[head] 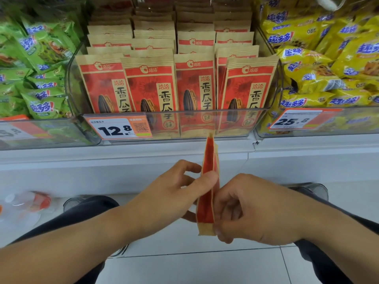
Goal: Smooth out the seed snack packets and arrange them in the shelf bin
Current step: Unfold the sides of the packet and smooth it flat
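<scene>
Edge-on seed packet (208,187) pinched between left hand (174,193) and right hand (246,208), both grips clamped, below the shelf bin (205,124).

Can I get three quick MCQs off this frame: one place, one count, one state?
1. Where is the packet in the hands?
A. below and in front of the clear shelf bin
B. inside the bin's back row
C. on the floor tiles

2. How many seed packets stand in the bin's front row?
A. two
B. four
C. six

3. How do the hands hold the packet?
A. one hand only
B. both hands, packet edge-on to the camera
C. neither hand touches it

Key:
1 A: the held seed packet sits lower in frame than the clear shelf bin, in front of the white shelf base.
2 B: four red fronts line up behind the 12.8 price tag.
3 B: the left hand thumb and right hand fingers press its two sides.
</scene>
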The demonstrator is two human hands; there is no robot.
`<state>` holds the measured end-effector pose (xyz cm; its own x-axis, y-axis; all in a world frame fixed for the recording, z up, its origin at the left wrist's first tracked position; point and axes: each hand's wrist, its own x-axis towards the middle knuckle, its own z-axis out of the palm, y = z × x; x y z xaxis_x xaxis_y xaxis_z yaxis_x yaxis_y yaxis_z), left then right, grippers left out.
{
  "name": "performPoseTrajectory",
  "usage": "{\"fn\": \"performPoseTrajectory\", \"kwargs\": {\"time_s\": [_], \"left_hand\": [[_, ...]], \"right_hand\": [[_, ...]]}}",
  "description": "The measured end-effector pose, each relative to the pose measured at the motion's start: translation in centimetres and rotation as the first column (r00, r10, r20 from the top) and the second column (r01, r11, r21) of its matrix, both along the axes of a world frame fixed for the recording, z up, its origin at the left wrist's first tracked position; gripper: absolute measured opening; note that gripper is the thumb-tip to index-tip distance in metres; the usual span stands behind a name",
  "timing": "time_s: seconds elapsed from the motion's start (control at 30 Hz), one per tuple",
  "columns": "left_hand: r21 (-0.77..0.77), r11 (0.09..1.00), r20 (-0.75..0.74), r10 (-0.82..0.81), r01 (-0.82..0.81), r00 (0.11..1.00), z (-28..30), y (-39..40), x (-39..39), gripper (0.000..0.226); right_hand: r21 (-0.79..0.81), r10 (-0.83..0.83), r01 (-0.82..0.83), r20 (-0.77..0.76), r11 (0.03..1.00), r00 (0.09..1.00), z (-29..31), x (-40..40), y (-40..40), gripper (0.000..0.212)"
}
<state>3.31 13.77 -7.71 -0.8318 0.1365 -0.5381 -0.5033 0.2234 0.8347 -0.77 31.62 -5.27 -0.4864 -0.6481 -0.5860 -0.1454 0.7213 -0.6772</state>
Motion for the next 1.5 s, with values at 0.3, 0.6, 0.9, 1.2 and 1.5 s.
{"fn": "performPoseTrajectory", "kwargs": {"time_s": [0.3, 0.6, 0.9, 1.2, 1.5], "left_hand": [[-0.14, 0.99, -0.069, -0.016, 0.007, 0.997, -1.0, -0.3, -0.1, 0.019], [-0.079, 0.993, 0.017, 0.088, -0.087, 0.996, -0.8, -0.9, -0.5, 0.027], [-0.128, 0.97, -0.292, 0.164, -0.208, 0.942, -0.9, -1.0, -0.9, 0.029], [-0.319, 0.933, -0.418, 0.021, -0.169, 0.908, -1.2, -0.9, -0.6, 0.059], [-0.437, 0.896, -0.386, -0.105, -0.082, 0.916, -0.5, -0.9, -0.7, 0.072]], "right_hand": [[0.099, -0.034, 0.048, -0.138, 0.994, 0.99, -0.5, -0.5, -0.1, 0.024], [-0.119, -0.548, 0.539, -0.06, 0.834, 0.834, -1.0, -2.7, 1.1, 0.034], [-0.318, -0.595, 0.581, 0.064, 0.749, 0.801, 0.0, -2.1, 0.6, 0.019], [-0.356, -0.514, 0.51, 0.093, 0.783, 0.853, -0.4, -1.5, 0.2, 0.017], [-0.363, -0.5, 0.497, 0.093, 0.788, 0.861, -0.4, -1.4, 0.1, 0.021]]}}
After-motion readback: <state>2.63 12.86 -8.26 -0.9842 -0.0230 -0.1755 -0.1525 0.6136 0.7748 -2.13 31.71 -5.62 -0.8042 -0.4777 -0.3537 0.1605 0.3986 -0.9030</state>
